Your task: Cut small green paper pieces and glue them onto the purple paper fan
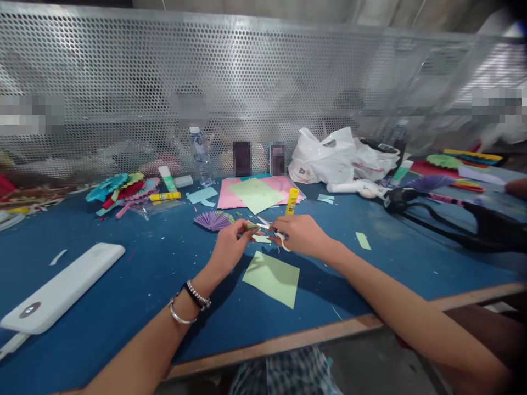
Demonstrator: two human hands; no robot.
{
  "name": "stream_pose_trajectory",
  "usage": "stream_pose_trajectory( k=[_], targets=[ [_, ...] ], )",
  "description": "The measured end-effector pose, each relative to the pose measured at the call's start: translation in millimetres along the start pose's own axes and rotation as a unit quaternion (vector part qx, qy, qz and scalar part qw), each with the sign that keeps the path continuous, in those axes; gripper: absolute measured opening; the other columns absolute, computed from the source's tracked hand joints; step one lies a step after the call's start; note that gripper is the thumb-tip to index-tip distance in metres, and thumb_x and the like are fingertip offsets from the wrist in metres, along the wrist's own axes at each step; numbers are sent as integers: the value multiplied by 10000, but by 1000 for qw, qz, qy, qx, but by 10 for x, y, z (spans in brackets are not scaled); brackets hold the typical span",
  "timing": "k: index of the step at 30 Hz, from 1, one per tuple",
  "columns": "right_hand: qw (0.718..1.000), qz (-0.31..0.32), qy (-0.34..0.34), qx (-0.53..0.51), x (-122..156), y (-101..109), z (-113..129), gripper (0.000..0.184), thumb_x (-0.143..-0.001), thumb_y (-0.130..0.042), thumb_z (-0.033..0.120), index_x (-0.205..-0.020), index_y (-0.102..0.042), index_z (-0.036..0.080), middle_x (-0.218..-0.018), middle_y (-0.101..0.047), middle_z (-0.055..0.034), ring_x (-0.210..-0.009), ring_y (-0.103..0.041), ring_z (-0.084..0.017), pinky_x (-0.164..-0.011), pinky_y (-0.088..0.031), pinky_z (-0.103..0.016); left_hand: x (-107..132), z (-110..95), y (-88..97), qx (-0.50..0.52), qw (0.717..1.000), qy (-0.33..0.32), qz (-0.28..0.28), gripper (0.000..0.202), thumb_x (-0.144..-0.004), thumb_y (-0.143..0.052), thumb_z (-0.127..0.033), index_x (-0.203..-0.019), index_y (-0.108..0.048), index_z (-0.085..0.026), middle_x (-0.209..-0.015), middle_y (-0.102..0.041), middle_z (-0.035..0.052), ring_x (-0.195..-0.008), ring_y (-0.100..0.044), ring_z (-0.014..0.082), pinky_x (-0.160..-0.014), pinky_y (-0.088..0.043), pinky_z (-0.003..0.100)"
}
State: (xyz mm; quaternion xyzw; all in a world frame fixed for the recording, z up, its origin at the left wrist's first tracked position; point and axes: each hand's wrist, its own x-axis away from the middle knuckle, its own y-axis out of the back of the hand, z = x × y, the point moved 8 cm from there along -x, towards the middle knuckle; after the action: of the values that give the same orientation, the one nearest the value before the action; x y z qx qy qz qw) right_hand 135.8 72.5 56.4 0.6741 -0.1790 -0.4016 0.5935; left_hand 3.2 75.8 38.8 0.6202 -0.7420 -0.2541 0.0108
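Between thumb and fingers, my left hand (233, 240) pinches a small folded piece of green paper (252, 226). My right hand (303, 233) grips white-handled scissors (282, 241), whose blades are parted and point left at that paper. Under the hands, a small pale green scrap (261, 239) shows on the table. Closer to me lies a larger light green sheet (273, 277), flat and roughly square. Just beyond my left hand sits a purple pleated paper fan (212, 220). A yellow glue stick (292, 201) stands upright behind my right hand.
Pink and green paper sheets (257, 195) lie at the back, before two phones and a water bottle (201, 156). White plastic bags (329, 156) and black straps (436, 214) occupy the right. Colourful paper rosettes (123, 189) are at left, a white power bank (66, 288) nearer. Perforated metal (247, 71) closes the rear.
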Motion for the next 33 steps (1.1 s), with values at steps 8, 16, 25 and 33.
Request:
stream_pose_trajectory(
  k=[8,16,25,33],
  targets=[
    [998,19,44,49,19,-6,75,180,-800,-496,284,-889,-621,191,-777,-623,-24,-634,-509,-115,-500,-153,-254,14,-59,-28,-78,995,-48,38,187,-818,-445,-292,-861,-590,-181,-749,-633,6,-690,-568,135,-594,-410,231],
    [997,18,58,37,33,-13,90,181,-804,-497,269,-907,-624,193,-791,-629,-26,-645,-505,-114,-510,-157,-249,23,-46,-63,-125,988,-68,64,199,-823,-429,-279,-864,-596,-179,-727,-621,-9,-642,-519,113,-602,-374,221],
    [997,15,56,44,36,-10,87,183,-801,-503,274,-915,-624,199,-780,-629,-17,-632,-500,-103,-510,-154,-241,19,-66,-79,-118,988,-64,75,203,-821,-446,-298,-859,-605,-177,-725,-625,-10,-647,-520,117,-602,-365,214],
    [997,21,59,44,32,-36,83,174,-797,-511,268,-911,-623,201,-786,-629,-12,-654,-517,-107,-510,-155,-247,23,-68,-77,-122,988,-63,77,188,-813,-448,-265,-863,-607,-177,-733,-634,-11,-646,-522,117,-611,-367,217]
  ],
)
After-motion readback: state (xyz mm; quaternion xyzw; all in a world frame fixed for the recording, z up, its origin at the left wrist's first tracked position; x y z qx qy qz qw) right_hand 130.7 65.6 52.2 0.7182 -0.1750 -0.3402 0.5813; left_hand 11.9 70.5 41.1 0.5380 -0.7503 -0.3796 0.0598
